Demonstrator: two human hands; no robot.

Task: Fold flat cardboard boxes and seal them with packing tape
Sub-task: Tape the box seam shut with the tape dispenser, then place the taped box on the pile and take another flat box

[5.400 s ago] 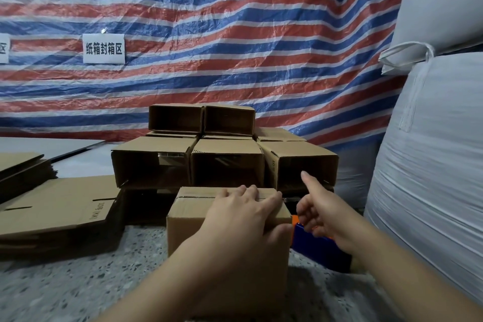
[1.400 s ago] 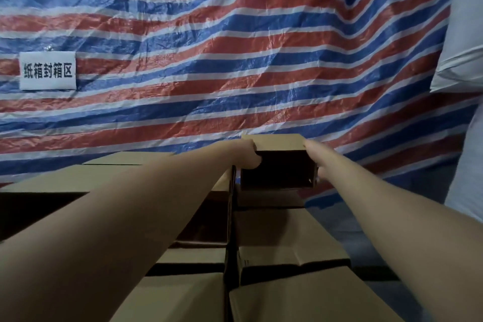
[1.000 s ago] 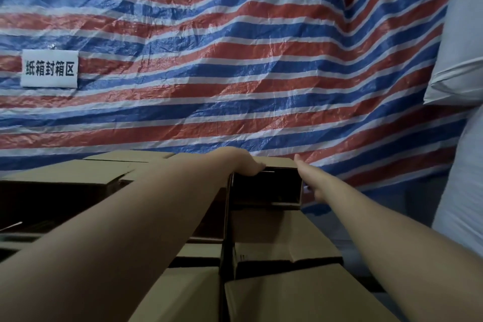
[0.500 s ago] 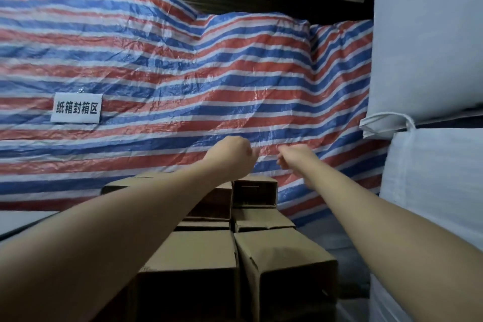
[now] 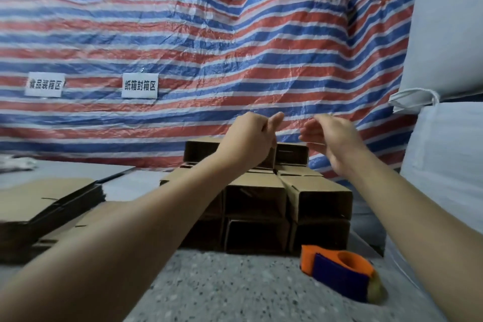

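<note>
Left hand: the bare left hand point(image 5: 249, 138) is raised in front of the top of the stack, fingers curled in loosely, thumb sticking up, nothing in it.
Right hand: the bare right hand point(image 5: 330, 140) hangs beside it, fingers relaxed and slightly apart, holding nothing.
Boxes: the stack of folded brown cardboard boxes point(image 5: 264, 193) sits on the speckled grey floor point(image 5: 235, 287), open ends facing me, just beyond both hands.
Flat stock: a pile of flat brown cardboard sheets point(image 5: 44, 204) lies to the left, well apart from the hands.
Tape: the orange and blue tape dispenser point(image 5: 339, 270) rests on the floor near the stack's right foot.
Backdrop: a red, white and blue striped tarpaulin point(image 5: 209, 60) carries two white paper signs point(image 5: 140, 85); big white woven sacks point(image 5: 449, 138) stand on the right.
</note>
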